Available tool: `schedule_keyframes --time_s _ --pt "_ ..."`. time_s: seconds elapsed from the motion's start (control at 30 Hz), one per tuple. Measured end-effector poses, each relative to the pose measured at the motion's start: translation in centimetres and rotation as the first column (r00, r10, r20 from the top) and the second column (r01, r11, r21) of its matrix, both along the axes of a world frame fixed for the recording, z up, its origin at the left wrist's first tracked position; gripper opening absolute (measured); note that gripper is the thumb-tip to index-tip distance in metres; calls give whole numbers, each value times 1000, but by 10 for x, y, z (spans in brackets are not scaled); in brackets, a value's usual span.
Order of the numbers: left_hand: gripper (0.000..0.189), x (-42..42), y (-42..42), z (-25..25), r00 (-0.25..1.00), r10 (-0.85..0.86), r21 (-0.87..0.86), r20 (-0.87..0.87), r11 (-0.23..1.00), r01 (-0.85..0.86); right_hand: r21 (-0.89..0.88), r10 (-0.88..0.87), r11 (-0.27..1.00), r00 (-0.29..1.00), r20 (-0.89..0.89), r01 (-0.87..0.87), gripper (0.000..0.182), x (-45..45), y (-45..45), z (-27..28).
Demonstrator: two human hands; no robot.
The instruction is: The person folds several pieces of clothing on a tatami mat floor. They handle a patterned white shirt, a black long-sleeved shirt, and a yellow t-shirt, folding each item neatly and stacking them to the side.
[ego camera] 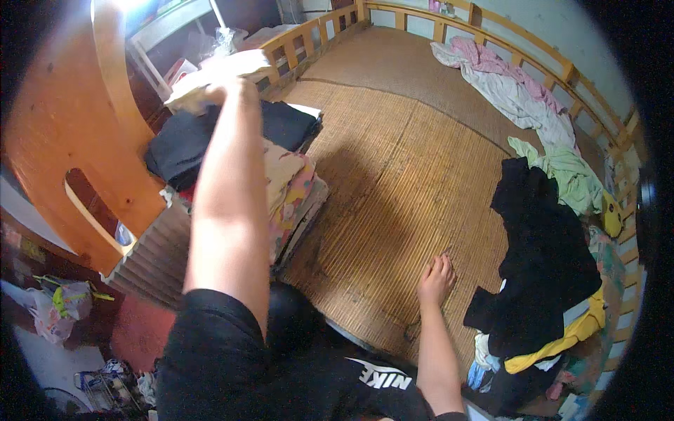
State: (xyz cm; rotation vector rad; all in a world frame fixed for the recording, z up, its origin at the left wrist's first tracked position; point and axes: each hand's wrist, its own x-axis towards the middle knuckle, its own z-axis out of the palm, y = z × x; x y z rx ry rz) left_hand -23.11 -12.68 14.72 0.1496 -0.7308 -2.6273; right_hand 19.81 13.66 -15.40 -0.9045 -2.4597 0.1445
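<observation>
My left hand (224, 92) reaches to the far left and grips a white folded cloth (221, 73), which is overexposed and partly blurred. Just below it lie dark folded clothes (181, 139) on a stack, with a cream and floral folded fabric (289, 184) lower down. My forearm hides part of the stack. My right hand (437, 279) rests with its palm down on the bamboo mat (379, 210), its fingers slightly bent and nothing in it. To its right black garments (542, 237) lie in a loose heap, with a yellow cloth (558, 342) under them.
A wooden bed rail (439, 29) runs along the back and right. Pink (484, 58), white (511, 102) and green cloths (571, 176) lie crumpled beside it. An orange wooden bed end (79, 131) stands at the left. Plastic bags (60, 310) lie at the lower left.
</observation>
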Motion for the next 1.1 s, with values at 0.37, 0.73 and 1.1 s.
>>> schedule_keyframes --time_s 0.37,0.73,1.1 --pt "18 -20 -128 -153 810 160 -150 565 985 -89 -6 -19 1000 999 39 19 31 1 1 2" --pt "17 -1 53 -68 963 -69 27 262 998 64 -23 -15 1000 998 67 17 25 1 -1 18" --pt "39 353 104 -196 96 -880 -867 464 -474 -151 -78 -31 997 998 -59 26 27 8 3 -3"
